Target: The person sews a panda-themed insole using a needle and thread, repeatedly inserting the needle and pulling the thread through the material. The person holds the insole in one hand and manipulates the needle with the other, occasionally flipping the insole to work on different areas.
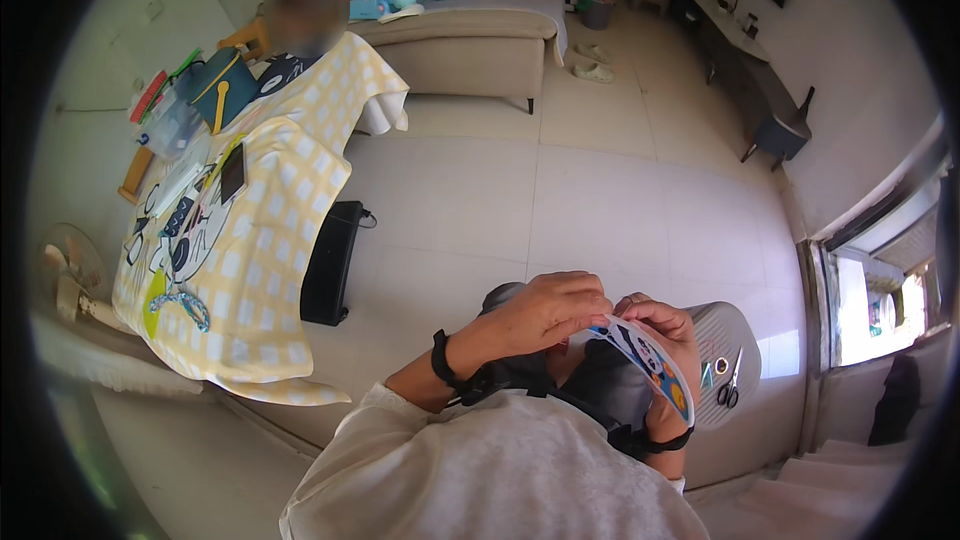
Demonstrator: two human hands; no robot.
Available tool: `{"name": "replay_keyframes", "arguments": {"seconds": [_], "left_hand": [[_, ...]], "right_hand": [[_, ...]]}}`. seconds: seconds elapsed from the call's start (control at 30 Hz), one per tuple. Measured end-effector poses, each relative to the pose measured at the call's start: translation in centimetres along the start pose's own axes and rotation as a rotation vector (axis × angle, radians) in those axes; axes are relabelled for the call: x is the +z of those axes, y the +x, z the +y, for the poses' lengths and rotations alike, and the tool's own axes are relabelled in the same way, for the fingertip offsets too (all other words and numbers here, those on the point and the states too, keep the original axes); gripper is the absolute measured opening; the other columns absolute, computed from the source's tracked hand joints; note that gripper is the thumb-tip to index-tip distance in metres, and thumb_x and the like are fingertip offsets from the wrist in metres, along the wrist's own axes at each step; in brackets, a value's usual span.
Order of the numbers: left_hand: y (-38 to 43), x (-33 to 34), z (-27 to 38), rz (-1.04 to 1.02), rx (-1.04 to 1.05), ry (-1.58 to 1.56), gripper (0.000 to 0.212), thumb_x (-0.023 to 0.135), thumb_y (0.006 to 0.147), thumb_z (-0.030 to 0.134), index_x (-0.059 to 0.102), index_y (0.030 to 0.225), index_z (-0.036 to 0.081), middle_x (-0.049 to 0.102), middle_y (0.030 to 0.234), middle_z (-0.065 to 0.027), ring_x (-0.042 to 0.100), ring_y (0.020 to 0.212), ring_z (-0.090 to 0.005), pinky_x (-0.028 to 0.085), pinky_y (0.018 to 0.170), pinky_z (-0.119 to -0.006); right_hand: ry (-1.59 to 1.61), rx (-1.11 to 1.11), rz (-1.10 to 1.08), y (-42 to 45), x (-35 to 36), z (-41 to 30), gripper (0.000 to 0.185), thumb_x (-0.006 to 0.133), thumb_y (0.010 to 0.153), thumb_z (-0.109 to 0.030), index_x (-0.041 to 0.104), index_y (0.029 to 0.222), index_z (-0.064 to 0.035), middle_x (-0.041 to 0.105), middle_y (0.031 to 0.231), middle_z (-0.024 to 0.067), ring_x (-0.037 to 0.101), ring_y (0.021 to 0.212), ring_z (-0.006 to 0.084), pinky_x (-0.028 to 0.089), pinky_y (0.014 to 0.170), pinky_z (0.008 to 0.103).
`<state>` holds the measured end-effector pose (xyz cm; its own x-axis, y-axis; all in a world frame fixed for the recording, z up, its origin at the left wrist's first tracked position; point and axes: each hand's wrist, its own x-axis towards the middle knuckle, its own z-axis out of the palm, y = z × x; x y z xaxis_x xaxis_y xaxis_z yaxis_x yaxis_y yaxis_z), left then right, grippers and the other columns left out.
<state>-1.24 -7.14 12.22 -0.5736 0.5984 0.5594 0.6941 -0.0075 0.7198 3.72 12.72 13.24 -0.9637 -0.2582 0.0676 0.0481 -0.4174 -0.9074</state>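
My left hand [551,311] pinches the upper end of a curved, flat printed piece [649,360] with colourful cartoon pictures and a white edge. Close beside it, my right hand [664,330] grips the same piece, its fingers near the same end and the palm behind it. Both hands are above my lap, with black bands around the wrists. What lies between the fingertips is too small to tell. To the right of my right hand, black-handled scissors [729,390] lie on a ribbed light stool or seat [739,322], beside a small ring-shaped roll [721,366].
At left, a yellow checked cloth [262,240] covers a table bearing a phone [234,174], a braided cord [184,304] and a dark green box [221,94]. Under its edge stands a black case [330,262]. A person lies on a beige sofa [465,60]; another head shows beside the table.
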Motion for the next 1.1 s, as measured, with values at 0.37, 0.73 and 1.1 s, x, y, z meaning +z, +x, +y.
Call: {"name": "replay_keyframes", "arguments": {"seconds": [0.37, 0.73, 1.1], "left_hand": [[-0.9, 0.4, -0.2, -0.089, -0.07, -0.153, 0.012, 0.055, 0.091, 0.014, 0.058, 0.09, 0.002, 0.053, 0.079, -0.011, 0.054, 0.069, -0.0277, 0.043, 0.062, -0.035], [-7.3, -11.6, -6.3, 0.882, -0.244, -0.791, 0.015, 0.052, 0.095, 0.017, 0.057, 0.095, 0.003, 0.057, 0.077, -0.002, 0.054, 0.067, -0.0101, 0.045, 0.061, -0.022], [-1.3, -6.7, -3.2, 0.285, -0.199, -1.735, 0.018, 0.049, 0.094, 0.018, 0.049, 0.092, 0.0, 0.041, 0.07, -0.0026, 0.037, 0.049, -0.0101, 0.032, 0.043, -0.021]], "right_hand": [[0.513, 0.052, 0.14, 1.7, 1.1, 1.4, 0.006, 0.052, 0.094, -0.009, 0.052, 0.098, -0.0043, 0.053, 0.079, 0.0046, 0.055, 0.072, 0.0137, 0.046, 0.063, 0.0215], [0.635, -0.546, 0.349, -6.5, -9.9, -7.0, 0.012, 0.039, 0.1, -0.011, 0.042, 0.101, 0.0005, 0.037, 0.07, 0.0026, 0.033, 0.053, 0.0083, 0.057, 0.067, 0.034], [-0.529, -0.568, 0.592, 0.3, 1.0, -2.6, 0.012, 0.043, 0.099, -0.013, 0.044, 0.104, -0.0019, 0.046, 0.064, 0.004, 0.051, 0.051, 0.0103, 0.052, 0.053, 0.0269]]}}
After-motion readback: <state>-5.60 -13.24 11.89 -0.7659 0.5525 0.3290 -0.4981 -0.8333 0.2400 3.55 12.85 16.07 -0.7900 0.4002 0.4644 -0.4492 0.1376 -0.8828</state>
